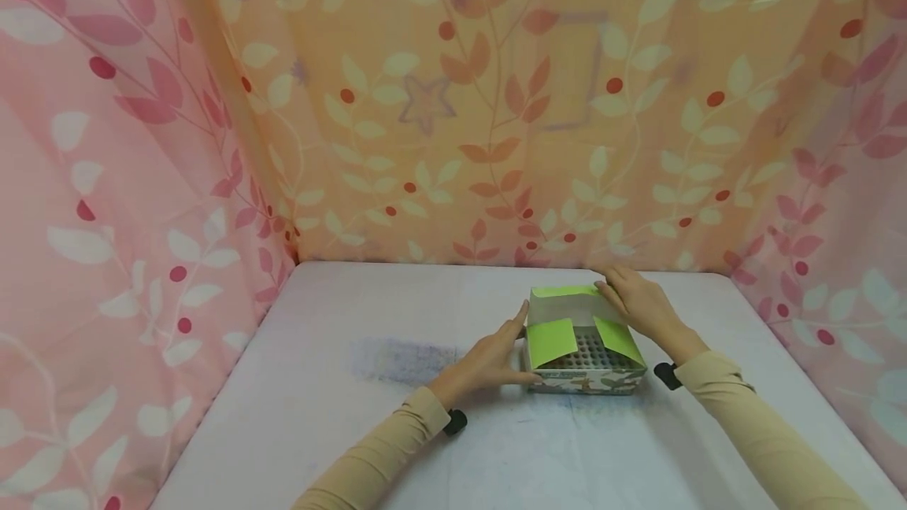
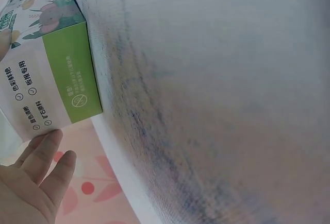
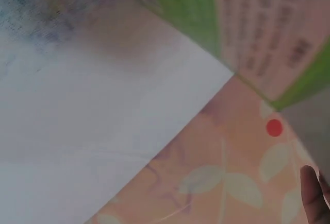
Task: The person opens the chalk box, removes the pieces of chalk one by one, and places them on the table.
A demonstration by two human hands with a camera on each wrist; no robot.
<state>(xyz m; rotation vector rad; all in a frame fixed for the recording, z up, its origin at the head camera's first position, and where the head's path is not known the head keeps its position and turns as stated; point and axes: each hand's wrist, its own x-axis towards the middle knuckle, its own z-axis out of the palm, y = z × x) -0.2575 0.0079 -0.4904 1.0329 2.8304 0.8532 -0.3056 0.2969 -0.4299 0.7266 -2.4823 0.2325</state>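
A cardboard chalk box (image 1: pixel 584 382) with a patterned front and green trim rests on the table with its top raised. Rows of small round ends (image 1: pixel 590 351) show between its two green side flaps (image 1: pixel 552 341). My left hand (image 1: pixel 489 360) grips the box's left side, thumb at the front corner and fingers toward the back. In the left wrist view, fingertips meet the box's printed side (image 2: pixel 33 98). My right hand (image 1: pixel 643 305) pinches the raised lid (image 1: pixel 567 307) at its upper right corner. One right finger (image 3: pixel 311 195) shows beside the lid in the right wrist view.
A white-covered table (image 1: pixel 283 415) carries bluish smudges (image 1: pixel 407 360) left of the box. Floral curtains (image 1: pixel 460 101) hang behind it and along both sides. Dark wrist devices (image 1: pixel 456 422) sit below both cuffs.
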